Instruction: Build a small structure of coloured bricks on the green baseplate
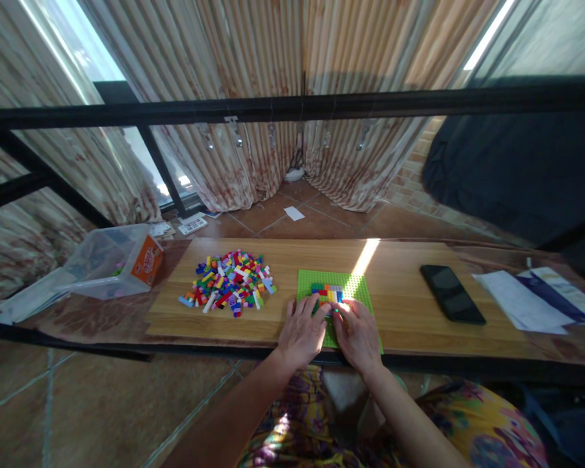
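Observation:
A light green studded baseplate (305,278) lies on the wooden board, partly under my hands. Several toy bricks (332,294) in red, orange, yellow, blue, white and green form a close-set patch on it. My left hand (302,328) rests at the plate's left side, fingers stretched out and apart, their tips at the patch's near left edge. My right hand (358,333) is at the near right of the patch, its fingertips closed around a small green brick (336,311) that barely shows. The fingers hide the near part of the patch.
A loose heap of coloured bricks (234,279) spreads over the board's left side. Farther left stands a clear plastic box (97,266) with an orange label. To the right lie a black phone (451,294) and papers (521,302). A dark rail (292,107) crosses behind the board.

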`<state>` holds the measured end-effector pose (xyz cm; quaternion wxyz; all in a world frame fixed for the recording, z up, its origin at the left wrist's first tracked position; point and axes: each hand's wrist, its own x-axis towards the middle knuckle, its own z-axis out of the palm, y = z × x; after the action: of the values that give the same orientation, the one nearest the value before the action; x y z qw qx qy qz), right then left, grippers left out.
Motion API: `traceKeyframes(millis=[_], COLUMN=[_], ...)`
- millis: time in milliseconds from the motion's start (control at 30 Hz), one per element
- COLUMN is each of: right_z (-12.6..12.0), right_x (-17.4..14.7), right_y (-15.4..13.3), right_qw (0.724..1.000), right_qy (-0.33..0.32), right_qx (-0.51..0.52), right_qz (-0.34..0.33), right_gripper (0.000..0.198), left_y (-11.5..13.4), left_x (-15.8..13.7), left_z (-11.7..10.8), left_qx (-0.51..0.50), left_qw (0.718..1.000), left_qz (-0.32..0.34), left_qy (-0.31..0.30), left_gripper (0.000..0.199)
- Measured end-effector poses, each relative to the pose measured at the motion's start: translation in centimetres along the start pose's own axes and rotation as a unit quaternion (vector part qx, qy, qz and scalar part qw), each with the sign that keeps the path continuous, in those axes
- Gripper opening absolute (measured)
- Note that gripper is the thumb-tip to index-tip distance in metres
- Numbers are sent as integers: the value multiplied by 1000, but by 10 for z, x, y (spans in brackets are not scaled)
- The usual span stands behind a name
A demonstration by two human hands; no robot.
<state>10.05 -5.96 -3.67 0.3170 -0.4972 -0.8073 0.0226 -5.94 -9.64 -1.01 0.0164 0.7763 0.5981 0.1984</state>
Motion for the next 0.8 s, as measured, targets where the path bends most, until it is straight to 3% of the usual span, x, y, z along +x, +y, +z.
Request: traceKeyframes(millis=[800], right_z=[1], right_x=[1], right_y=[-2], right_qw=[1000], right_qy=[7], right_qx=[-18], right_qz=[-2], right_gripper=[24], left_y=[2], left_x=[3], left_z=[2], left_qx=[26], left_qw=[999], left_qz=[-3], left_qy=[-19], left_gripper=[42])
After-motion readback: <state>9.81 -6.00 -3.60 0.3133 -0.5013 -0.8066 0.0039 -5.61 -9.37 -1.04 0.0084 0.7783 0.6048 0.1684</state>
